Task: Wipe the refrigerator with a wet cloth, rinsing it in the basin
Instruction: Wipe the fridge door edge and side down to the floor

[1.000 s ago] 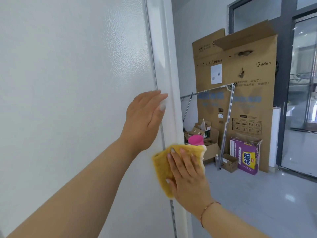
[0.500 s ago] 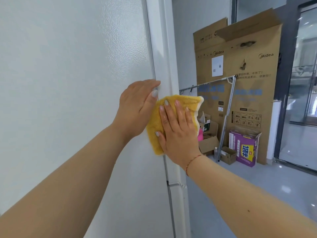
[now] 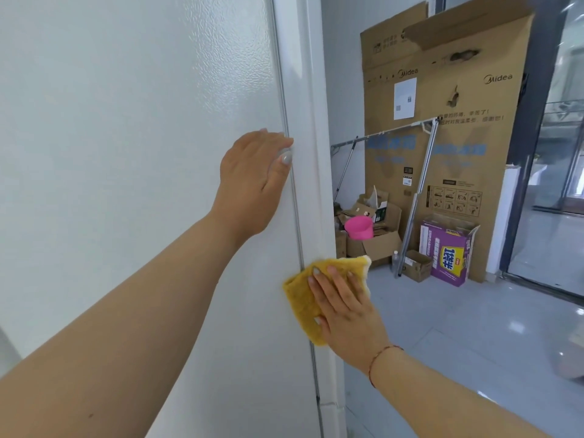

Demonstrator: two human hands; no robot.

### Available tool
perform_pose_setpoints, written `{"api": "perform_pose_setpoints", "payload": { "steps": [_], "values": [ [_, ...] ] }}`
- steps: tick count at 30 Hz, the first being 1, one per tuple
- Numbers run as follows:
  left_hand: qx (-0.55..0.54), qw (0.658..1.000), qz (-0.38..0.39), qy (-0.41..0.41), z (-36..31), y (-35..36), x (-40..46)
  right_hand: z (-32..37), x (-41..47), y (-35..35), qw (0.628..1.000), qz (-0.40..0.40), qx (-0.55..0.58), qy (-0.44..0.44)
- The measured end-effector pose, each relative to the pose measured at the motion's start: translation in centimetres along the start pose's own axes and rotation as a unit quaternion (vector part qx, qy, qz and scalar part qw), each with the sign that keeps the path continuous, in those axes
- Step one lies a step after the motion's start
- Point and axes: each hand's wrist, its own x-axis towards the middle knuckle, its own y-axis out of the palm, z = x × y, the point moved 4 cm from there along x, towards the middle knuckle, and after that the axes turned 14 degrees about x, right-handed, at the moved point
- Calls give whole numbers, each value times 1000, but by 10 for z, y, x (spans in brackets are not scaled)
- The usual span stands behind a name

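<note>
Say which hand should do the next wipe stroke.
Right. The right hand already presses the cloth flat on the refrigerator edge; the left hand only rests higher up, holding nothing.

Both arms are extended forward.
The left hand [image 3: 252,181] is laid flat, apparently; the right hand [image 3: 344,308] is pressed, fingers straight.

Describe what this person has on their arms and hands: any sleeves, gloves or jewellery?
Both forearms are bare, with no sleeves in view and no gloves. The right hand has a thin red string bracelet round its wrist. The left hand wears no rings or bracelet that I can see. The fingernails on both hands look pale grey, as if polished.
</note>
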Motion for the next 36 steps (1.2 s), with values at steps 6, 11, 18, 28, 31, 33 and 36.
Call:
{"api": "perform_pose_setpoints", "payload": {
  "steps": [6, 11, 18, 28, 31, 33, 36],
  "values": [
    [-18, 999, -13, -22, 3, 2, -15, -27, 93, -72, 996, -75, 31, 39],
    [-52, 998, -33, -31, -6, 9, -41, -30, 107, -80, 996, -80, 31, 38],
    [-60, 996, -12, -71, -8, 39, -74, -6, 45, -31, 994, -96, 54, 20],
    [-73, 980, -34, -182, -22, 89, -156, 28, -26, 25, 995, -60, 74, 41],
    [-65, 977, -32, -198, -23, 104, -181, 33, -41, 38, 993, -72, 81, 41],
    [-61, 978, -39, -198, -24, 113, -196, 36, -42, 44, 991, -97, 84, 50],
    [-69, 979, -59, -184, -27, 127, -215, 42, -43, 52, 984, -135, 85, 74]
  ]
}}
